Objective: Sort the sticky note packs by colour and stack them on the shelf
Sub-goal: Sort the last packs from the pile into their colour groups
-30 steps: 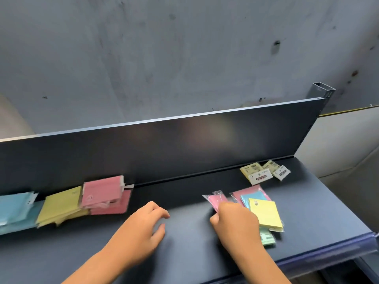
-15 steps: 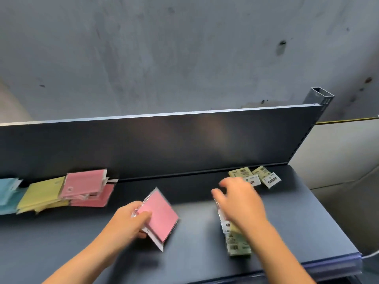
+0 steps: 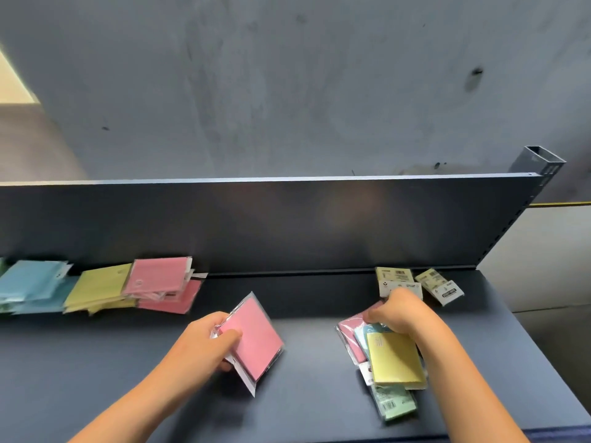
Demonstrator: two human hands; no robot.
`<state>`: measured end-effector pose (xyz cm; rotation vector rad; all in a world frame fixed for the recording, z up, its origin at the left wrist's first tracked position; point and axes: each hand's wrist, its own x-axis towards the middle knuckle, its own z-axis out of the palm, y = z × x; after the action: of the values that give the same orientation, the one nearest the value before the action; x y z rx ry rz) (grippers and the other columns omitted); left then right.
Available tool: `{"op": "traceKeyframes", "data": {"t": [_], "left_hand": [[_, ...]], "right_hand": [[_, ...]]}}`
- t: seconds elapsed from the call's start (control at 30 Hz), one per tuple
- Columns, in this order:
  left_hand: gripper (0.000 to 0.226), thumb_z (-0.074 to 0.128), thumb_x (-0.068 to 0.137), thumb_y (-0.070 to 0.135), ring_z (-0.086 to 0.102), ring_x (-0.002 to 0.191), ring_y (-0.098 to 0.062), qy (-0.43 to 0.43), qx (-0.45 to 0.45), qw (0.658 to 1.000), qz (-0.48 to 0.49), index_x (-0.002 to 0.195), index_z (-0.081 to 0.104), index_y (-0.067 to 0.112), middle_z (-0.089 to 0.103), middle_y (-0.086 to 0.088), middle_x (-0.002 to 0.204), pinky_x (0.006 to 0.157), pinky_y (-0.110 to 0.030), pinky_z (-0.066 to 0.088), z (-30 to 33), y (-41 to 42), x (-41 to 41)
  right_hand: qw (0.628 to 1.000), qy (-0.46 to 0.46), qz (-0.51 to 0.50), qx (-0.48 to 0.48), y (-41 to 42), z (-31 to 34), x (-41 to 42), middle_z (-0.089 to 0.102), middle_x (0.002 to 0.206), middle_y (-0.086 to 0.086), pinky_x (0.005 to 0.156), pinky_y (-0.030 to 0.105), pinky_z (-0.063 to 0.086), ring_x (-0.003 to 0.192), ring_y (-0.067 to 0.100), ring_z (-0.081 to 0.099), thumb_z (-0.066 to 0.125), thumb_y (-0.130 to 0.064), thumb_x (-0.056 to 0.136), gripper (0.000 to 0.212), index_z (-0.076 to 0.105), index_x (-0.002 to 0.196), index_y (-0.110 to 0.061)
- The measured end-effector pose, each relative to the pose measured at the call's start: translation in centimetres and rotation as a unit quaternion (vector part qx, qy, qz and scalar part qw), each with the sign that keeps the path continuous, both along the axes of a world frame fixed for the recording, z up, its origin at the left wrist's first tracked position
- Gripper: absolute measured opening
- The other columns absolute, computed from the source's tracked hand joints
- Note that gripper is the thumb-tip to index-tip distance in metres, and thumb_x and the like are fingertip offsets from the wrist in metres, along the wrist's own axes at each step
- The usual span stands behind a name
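Pink pack (image 3: 252, 337) held in left hand (image 3: 204, 342), above shelf (image 3: 307, 378).

A dark shelf (image 3: 307, 362) carries sorted stacks (image 3: 96, 287) at left, mixed packs (image 3: 390, 362) at right.

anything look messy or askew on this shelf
Yes. The sorted pink stack at the back left is fanned out, its packs skewed and overhanging. The unsorted pile under the right hand mixes pink, blue, yellow and green packs lying crooked.
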<state>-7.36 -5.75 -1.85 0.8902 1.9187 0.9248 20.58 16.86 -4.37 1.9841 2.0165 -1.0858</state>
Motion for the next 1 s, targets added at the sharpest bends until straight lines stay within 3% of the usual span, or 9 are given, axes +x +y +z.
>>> {"op": "traceKeyframes", "data": {"t": [0.13,0.23,0.4,0.47,0.57,0.63,0.8,0.9,1.0], "left_hand": [[0.016,0.056,0.097,0.010,0.074,0.078,-0.021,-0.012,0.010,1.000,0.016,0.093,0.072,0.012,0.076,-0.007,0.088,0.063,-0.028,0.057,0.5,-0.7,-0.8],[0.017,0.058,0.097,0.011,0.075,0.081,-0.024,-0.027,0.022,0.999,0.037,0.097,0.074,0.016,0.076,-0.008,0.091,0.064,-0.029,0.058,1.0,-1.3,-1.7],[0.023,0.063,0.083,0.030,0.073,0.092,-0.032,-0.050,0.061,0.994,0.080,0.101,0.076,0.023,0.077,-0.008,0.096,0.084,-0.049,0.062,2.4,-3.5,-5.3],[0.024,0.062,0.083,0.028,0.073,0.090,-0.034,-0.061,0.065,0.991,0.098,0.101,0.076,0.021,0.076,-0.011,0.095,0.083,-0.050,0.061,2.6,-4.6,-7.3],[0.021,0.055,0.094,0.008,0.070,0.079,-0.023,-0.067,0.056,0.989,0.118,0.096,0.076,0.014,0.076,-0.010,0.089,0.072,-0.040,0.060,2.6,-6.1,-10.7],[0.027,0.051,0.093,0.002,0.071,0.080,-0.020,-0.068,0.051,0.990,0.109,0.094,0.076,0.011,0.076,-0.011,0.089,0.076,-0.042,0.060,2.7,-6.5,-13.1],[0.026,0.060,0.090,0.005,0.075,0.092,-0.019,-0.074,0.063,0.990,0.102,0.107,0.073,0.019,0.079,-0.002,0.098,0.078,-0.037,0.063,3.3,-4.6,-19.5],[0.025,0.063,0.088,0.003,0.077,0.090,-0.020,-0.118,0.050,0.986,0.103,0.111,0.068,0.011,0.079,-0.007,0.102,0.070,-0.031,0.063,3.0,-2.6,-22.4],[0.018,0.065,0.090,0.000,0.077,0.082,-0.021,-0.174,0.029,0.979,0.101,0.107,0.070,0.003,0.077,-0.015,0.102,0.069,-0.034,0.064,2.4,-1.5,-23.0]], "right_hand": [[0.989,0.124,0.018,0.084,-1.5,2.3,-2.8,0.070,0.068,-0.004,0.052,0.026,0.045,0.058,0.014,0.057,0.070,-0.024,0.083,0.008,0.075,0.079,-0.020],[0.960,0.215,0.044,0.176,-2.6,4.7,-5.5,0.068,0.072,-0.008,0.060,0.030,0.046,0.067,0.012,0.059,0.071,-0.028,0.092,0.015,0.068,0.079,-0.022],[0.906,0.336,0.014,0.258,-5.1,7.1,-12.2,0.071,0.082,-0.009,0.063,0.026,0.045,0.072,0.005,0.063,0.071,-0.032,0.096,0.013,0.068,0.086,-0.025],[0.891,0.381,-0.001,0.248,-6.3,7.2,-15.0,0.072,0.083,-0.008,0.065,0.026,0.048,0.074,0.005,0.064,0.072,-0.030,0.096,0.012,0.070,0.087,-0.023],[0.879,0.421,-0.037,0.219,-8.0,7.0,-19.1,0.075,0.085,-0.005,0.067,0.029,0.051,0.075,0.009,0.065,0.071,-0.028,0.097,0.013,0.071,0.087,-0.021],[0.876,0.433,-0.060,0.202,-8.7,6.7,-21.3,0.075,0.086,-0.004,0.069,0.032,0.052,0.075,0.012,0.065,0.069,-0.028,0.099,0.015,0.072,0.087,-0.020],[0.869,0.452,-0.117,0.163,-9.2,5.4,-25.3,0.077,0.091,0.002,0.073,0.043,0.056,0.081,0.020,0.069,0.068,-0.030,0.099,0.014,0.076,0.095,-0.019],[0.861,0.474,-0.155,0.105,-9.5,4.6,-26.8,0.079,0.095,0.012,0.073,0.045,0.055,0.078,0.022,0.069,0.068,-0.032,0.100,0.019,0.077,0.101,-0.015],[0.855,0.489,-0.171,0.032,-10.4,4.0,-27.5,0.078,0.088,0.009,0.069,0.040,0.053,0.071,0.020,0.067,0.066,-0.026,0.103,0.021,0.074,0.107,-0.008]]}}
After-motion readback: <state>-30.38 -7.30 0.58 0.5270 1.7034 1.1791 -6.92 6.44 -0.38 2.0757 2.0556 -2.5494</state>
